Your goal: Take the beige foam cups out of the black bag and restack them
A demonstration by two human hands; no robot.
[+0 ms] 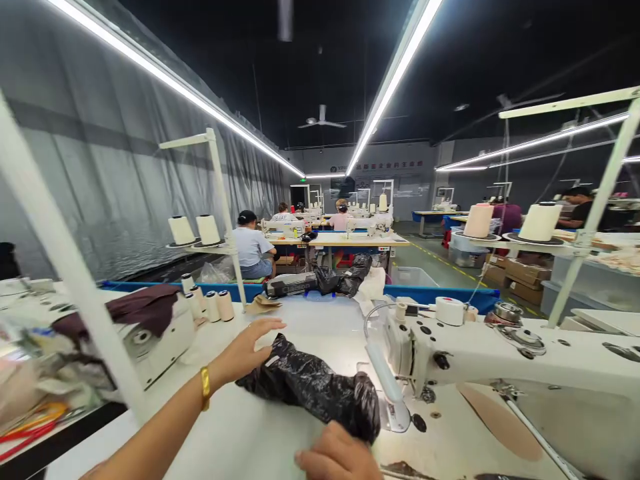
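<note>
My left hand lies flat, fingers spread, on the far end of a crumpled black plastic bag; its contents are not visible. My right hand rests at the bag's near end, by the table's near edge; I cannot tell its grip. The bag lies mid-table, just left of the sewing machine. Four thread spools stand toward the far edge.

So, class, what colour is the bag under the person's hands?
Black and shiny; the bag shows best in the head view.
</note>
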